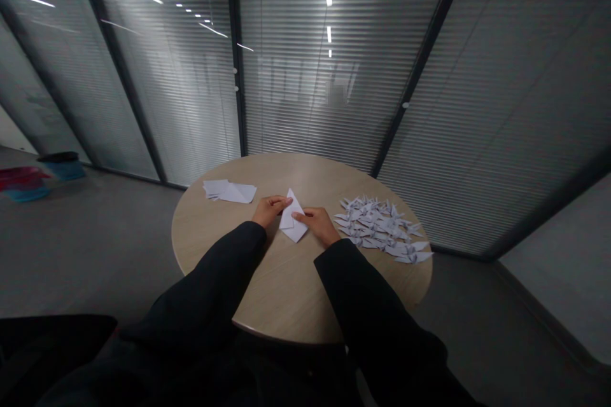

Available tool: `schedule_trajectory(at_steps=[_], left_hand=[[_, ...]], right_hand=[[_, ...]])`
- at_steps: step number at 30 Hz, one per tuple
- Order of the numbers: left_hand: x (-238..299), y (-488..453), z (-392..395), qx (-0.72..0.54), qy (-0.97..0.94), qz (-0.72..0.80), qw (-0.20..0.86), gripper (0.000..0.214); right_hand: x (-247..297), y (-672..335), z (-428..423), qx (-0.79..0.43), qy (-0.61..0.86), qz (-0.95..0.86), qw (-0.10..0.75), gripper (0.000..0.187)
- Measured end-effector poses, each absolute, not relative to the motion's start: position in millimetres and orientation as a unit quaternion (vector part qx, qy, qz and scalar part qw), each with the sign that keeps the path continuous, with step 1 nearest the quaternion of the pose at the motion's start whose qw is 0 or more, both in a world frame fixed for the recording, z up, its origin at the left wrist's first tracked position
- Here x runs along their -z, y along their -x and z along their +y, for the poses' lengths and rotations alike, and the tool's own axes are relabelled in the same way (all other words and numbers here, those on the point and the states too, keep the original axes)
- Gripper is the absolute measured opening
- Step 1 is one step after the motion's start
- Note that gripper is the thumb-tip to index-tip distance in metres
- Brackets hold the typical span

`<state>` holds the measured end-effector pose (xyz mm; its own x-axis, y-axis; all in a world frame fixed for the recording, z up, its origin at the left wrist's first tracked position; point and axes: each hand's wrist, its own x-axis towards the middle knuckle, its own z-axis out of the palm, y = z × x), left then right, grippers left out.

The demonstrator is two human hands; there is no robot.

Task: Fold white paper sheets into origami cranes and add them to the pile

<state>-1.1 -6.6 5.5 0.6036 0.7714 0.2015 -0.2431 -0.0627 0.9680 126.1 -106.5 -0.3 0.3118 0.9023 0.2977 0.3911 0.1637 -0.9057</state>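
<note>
Left hand (270,211) and right hand (316,224) sit either side of the folded white paper (293,219), a kite-shaped piece on the counter between them, narrow tip pointing away from the person. Both hands are mostly closed. Left fingertips are at the paper's upper left edge, right fingertips on its right side. Can't tell if either is really pinching; thumbs are hidden.

Main risk: the contact looks light, so the layers could slide and a crease could land off line. Too much pressure could buckle the thin tip. The right wrist is just beside the pile of paper cranes (379,227), so a sideways sweep of the black sleeve (356,286) could shove them or crush wings. The loose paper sheets (229,191) could fan out if bumped.

Counter (286,296) is round, pale wood-look, with a seam across it. Room: glass partitions with slatted blinds (429,121), grey floor (95,248), blue bin (64,170) and pink object (21,178) off to the left.
</note>
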Motion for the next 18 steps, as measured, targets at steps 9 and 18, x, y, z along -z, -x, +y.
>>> schedule_trajectory(at_steps=[9,18], left_hand=[[-0.4,0.1,-3.8,-0.354,-0.661,0.199,0.631,0.043],[4.8,0.7,-11.7,-0.260,-0.721,0.186,0.615,0.043]], right_hand=[[-2.5,-127.8,-105.4,-0.197,0.616,-0.497,0.578,0.038],[-11.0,-125.7,-109.7,-0.197,0.565,-0.495,0.630,0.030]])
